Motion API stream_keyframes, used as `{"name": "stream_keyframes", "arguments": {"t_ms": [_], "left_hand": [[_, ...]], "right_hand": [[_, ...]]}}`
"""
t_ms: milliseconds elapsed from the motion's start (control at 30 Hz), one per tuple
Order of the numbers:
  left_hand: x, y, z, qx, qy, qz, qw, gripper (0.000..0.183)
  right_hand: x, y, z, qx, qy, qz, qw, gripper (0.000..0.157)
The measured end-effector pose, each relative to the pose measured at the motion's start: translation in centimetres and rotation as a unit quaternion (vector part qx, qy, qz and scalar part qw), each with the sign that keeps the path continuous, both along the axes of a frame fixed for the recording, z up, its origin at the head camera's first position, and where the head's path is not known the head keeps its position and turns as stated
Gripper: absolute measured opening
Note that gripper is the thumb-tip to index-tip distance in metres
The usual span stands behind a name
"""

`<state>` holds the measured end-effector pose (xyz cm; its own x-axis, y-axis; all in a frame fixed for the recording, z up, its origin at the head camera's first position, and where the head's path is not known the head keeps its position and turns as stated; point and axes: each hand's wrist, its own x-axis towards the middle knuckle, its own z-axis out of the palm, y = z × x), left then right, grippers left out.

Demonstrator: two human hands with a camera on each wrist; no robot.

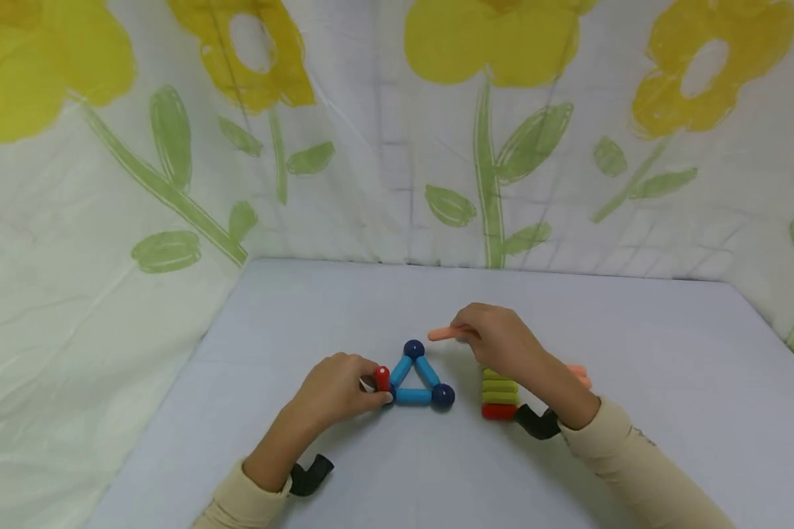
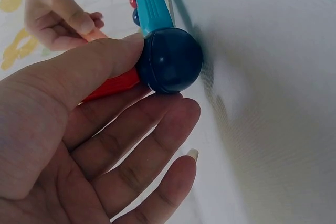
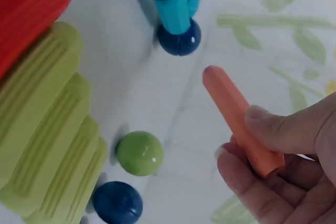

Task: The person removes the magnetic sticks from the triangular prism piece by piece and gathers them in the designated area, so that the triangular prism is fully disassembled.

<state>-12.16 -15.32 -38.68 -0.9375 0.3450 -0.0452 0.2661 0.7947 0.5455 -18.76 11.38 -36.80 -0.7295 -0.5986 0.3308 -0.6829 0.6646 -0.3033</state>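
On the table lies a triangle of light blue rods (image 1: 413, 397) with dark blue balls (image 1: 443, 396) at its corners. A red rod (image 1: 382, 378) stands up from the left corner ball (image 2: 172, 60). My left hand (image 1: 336, 386) pinches that ball, the thumb against its side and fingertips at its lower edge; the other fingers are loosely bent. My right hand (image 1: 503, 338) holds an orange rod (image 3: 239, 119) between thumb and fingers, above the table and right of the far corner ball (image 1: 413, 349). The rod's free end points left, apart from the ball.
Yellow-green rods (image 1: 500, 386) lie in a row with a red rod (image 1: 499, 412), left of my right forearm. More orange rods (image 1: 578, 375) show beyond that forearm. A green ball (image 3: 139, 153) and a dark blue ball (image 3: 118, 202) lie nearby. A flowered cloth (image 1: 370, 147) hangs behind the table.
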Motion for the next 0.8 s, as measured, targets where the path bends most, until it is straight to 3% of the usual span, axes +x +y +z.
{"name": "stream_keyframes", "arguments": {"t_ms": [100, 333, 567, 800], "left_hand": [[-0.1, 0.0, 0.1, -0.005, 0.011, 0.0, 0.9999, 0.013], [-0.2, 0.1, 0.0, -0.003, 0.024, -0.008, 0.9997, 0.013], [-0.1, 0.1, -0.2, 0.0, 0.014, -0.009, 0.9999, 0.013], [0.0, 0.1, -0.2, 0.004, 0.009, -0.006, 0.9999, 0.012]], "right_hand": [[0.4, 0.8, 0.2, -0.024, -0.006, 0.002, 1.0, 0.011], [2.2, 4.7, 0.7, -0.024, -0.034, 0.01, 0.999, 0.017], [3.3, 11.3, 1.9, 0.02, -0.127, 0.008, 0.992, 0.016], [4.3, 15.4, 0.1, 0.051, -0.151, -0.013, 0.987, 0.014]]}}
